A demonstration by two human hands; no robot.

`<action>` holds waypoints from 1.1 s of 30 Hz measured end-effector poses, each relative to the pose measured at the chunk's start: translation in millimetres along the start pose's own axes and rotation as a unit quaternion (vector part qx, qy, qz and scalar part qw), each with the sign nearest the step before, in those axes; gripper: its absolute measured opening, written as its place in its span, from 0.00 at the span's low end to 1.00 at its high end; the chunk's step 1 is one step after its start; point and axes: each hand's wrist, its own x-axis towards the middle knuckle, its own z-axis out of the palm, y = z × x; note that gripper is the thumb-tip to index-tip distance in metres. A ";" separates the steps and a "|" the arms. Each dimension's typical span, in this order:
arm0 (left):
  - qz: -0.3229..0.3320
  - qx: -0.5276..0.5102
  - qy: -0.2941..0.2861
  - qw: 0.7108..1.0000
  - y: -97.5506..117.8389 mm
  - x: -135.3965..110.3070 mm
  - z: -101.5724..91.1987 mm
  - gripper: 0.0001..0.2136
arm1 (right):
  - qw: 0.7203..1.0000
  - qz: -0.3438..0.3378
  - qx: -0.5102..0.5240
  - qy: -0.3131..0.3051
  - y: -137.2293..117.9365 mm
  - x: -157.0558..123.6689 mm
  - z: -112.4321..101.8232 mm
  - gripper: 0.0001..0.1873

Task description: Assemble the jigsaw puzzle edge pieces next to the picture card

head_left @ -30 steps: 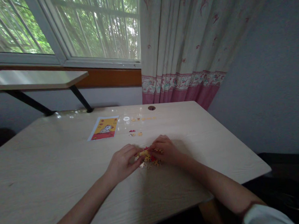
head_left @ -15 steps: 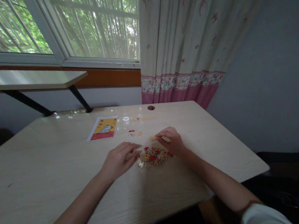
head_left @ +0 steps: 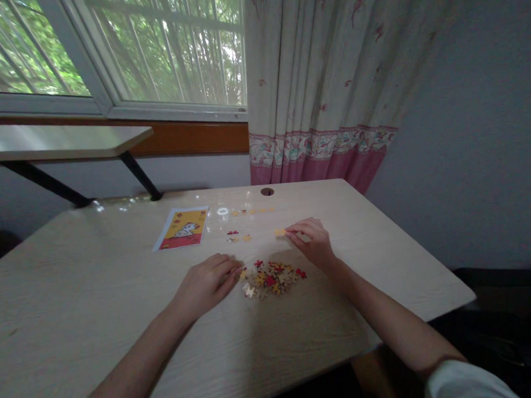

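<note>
A small heap of red, yellow and pale jigsaw pieces [head_left: 273, 277] lies on the light wooden table [head_left: 95, 308]. My left hand [head_left: 205, 283] rests on the table just left of the heap, fingers curled loosely, fingertips touching its edge. My right hand [head_left: 311, 242] is beyond the heap to the right, pinching a yellow jigsaw piece [head_left: 280, 232] at its fingertips, low over the table. A few separate pieces [head_left: 237, 238] lie farther back, and a row of yellow pieces [head_left: 252, 211] lies near the far edge.
A picture card [head_left: 182, 227] with a yellow and red design lies at the back left of the pieces. A round cable hole [head_left: 267, 191] is at the table's far edge. A flowered curtain [head_left: 330, 79], a window and a shelf [head_left: 52, 141] stand behind.
My right hand has left the heap with a yellow piece and moved away and up the table. My left hand has drawn back slightly to the left, uncovering the heap.
</note>
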 end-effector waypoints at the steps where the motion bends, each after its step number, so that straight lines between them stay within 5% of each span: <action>1: 0.001 0.001 -0.002 1.000 -0.3 0.3 0.0 0.12 | 1.000 0.014 0.004 -0.012 2.9 0.2 2.7 0.06; 10: -0.001 0.003 -0.002 1.000 0.9 -0.5 -1.8 0.13 | 0.960 0.135 0.050 -0.240 27.9 11.0 47.3 0.03; 18: -0.003 -0.004 0.005 1.000 1.8 0.1 -2.0 0.12 | 0.955 0.111 0.007 -0.276 28.0 17.2 58.3 0.06; 25: -0.007 -0.006 -0.003 1.000 1.8 0.3 -2.3 0.12 | 0.949 0.004 -0.016 -0.314 16.0 15.6 55.6 0.09; 33: -0.011 -0.001 -0.002 1.000 4.8 1.7 -5.0 0.12 | 0.941 0.004 -0.044 -0.336 8.1 18.1 61.3 0.11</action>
